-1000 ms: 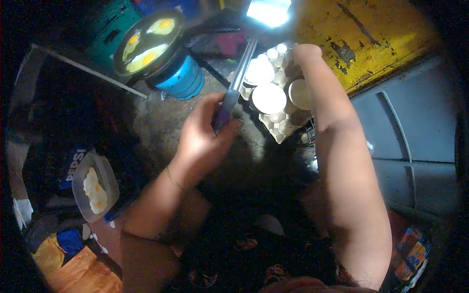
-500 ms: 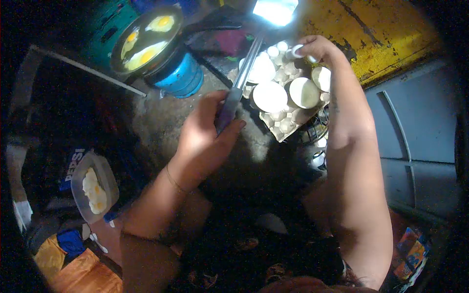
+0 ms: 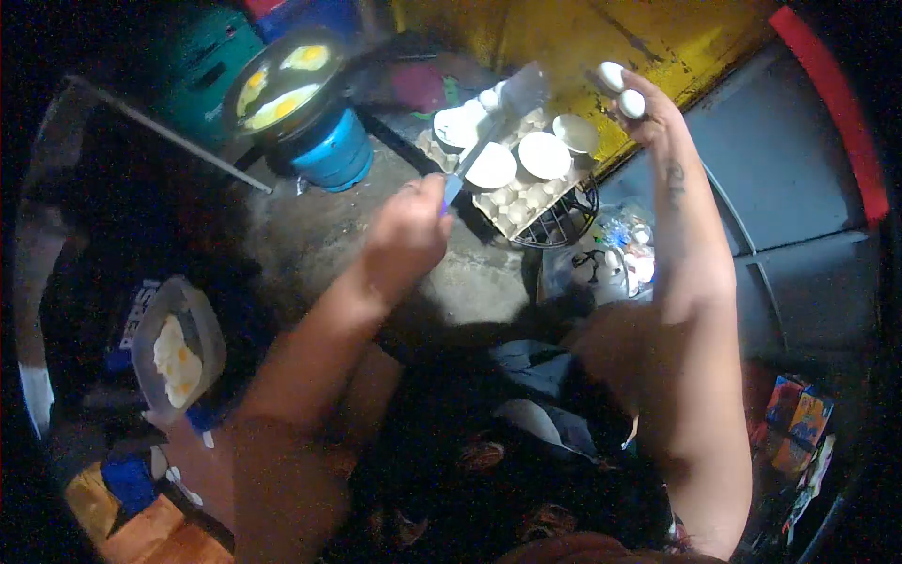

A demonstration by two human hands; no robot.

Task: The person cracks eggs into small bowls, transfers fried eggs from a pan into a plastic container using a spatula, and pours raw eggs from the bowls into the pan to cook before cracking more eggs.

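Observation:
My left hand (image 3: 409,226) is wrapped round the handle of a metal spatula (image 3: 479,146), whose blade hangs over the egg carton. Two white eggs (image 3: 631,104) are held in the fingers of my right hand (image 3: 650,117), up by the yellow panel and to the right of the carton. The egg carton (image 3: 512,209) bears several pale round bowls or shells (image 3: 544,156) and some small eggs at its far end. At the upper left, a dark pan (image 3: 305,70) with several frying eggs sits over a blue burner or canister (image 3: 334,155).
A clear plastic tub (image 3: 214,329) with cooked eggs lies at the left. Beneath the carton is a black wire rack (image 3: 568,216), beside a clear bag (image 3: 629,249) with white pieces. Orange cloth (image 3: 155,531) is at the lower left. A yellow surface (image 3: 554,33) stands behind.
My right hand has lifted from the carton toward the right with two eggs. The spatula's blade has turned and no longer glares. More of the rack and bag shows.

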